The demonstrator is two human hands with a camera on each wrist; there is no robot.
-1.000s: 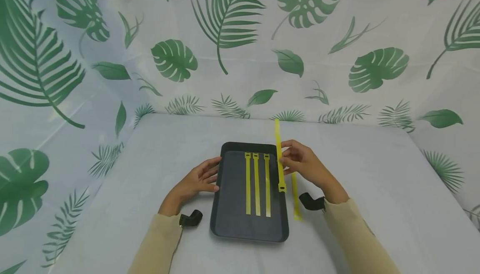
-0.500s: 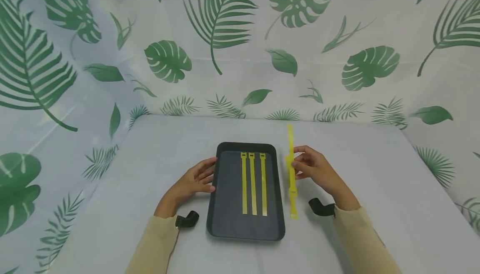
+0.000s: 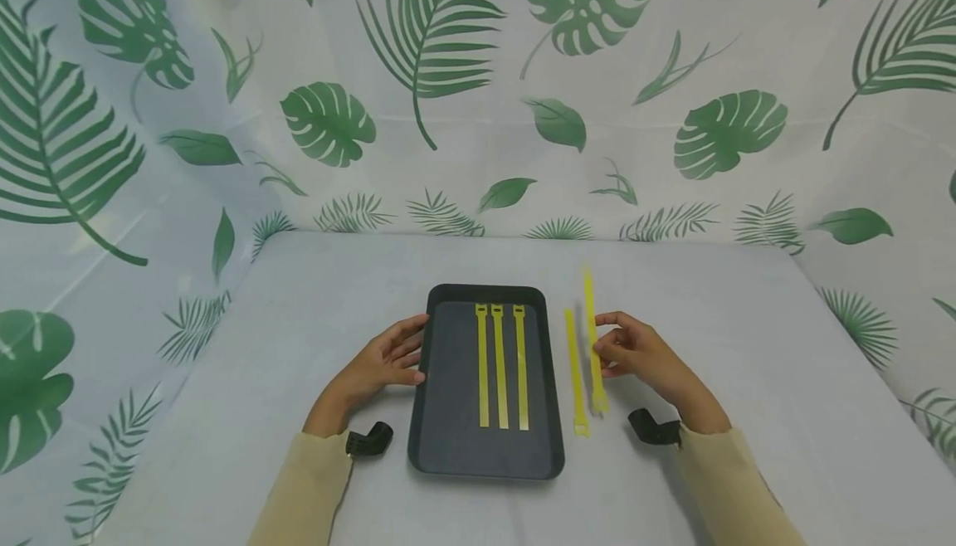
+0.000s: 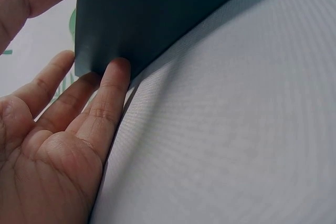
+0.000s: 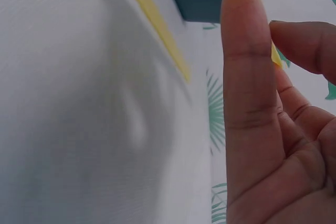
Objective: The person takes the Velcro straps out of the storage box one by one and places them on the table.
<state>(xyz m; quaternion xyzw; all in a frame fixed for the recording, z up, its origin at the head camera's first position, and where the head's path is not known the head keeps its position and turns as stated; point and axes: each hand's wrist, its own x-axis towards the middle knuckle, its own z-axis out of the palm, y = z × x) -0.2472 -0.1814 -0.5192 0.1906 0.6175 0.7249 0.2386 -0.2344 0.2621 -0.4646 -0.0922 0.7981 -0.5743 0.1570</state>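
Note:
A dark grey tray (image 3: 456, 450) lies in front of me. Inside it three yellow cable straps with slotted heads lie side by side, the middle strap (image 3: 499, 368) among them. My left hand (image 3: 382, 366) rests its fairly straight fingers against the tray's left side. In the left wrist view, its fingertips (image 4: 116, 66) touch the tray's outer wall (image 4: 131, 19). Right of the tray my right hand (image 3: 635, 355) pinches another yellow cable strap (image 3: 593, 334), slotted head toward me. One more yellow strap (image 3: 573, 372) lies on the table between the tray and that hand.
A white table cover (image 3: 351, 272) spreads under everything. Behind it rises a white cloth backdrop (image 3: 463, 139) printed with green leaves. Black wrist-worn devices sit at the left wrist (image 3: 369, 440) and the right wrist (image 3: 653, 428).
My right hand has carried its strap away from the tray's right edge, rightward and toward me, past the strap on the table. The left hand keeps its place at the tray.

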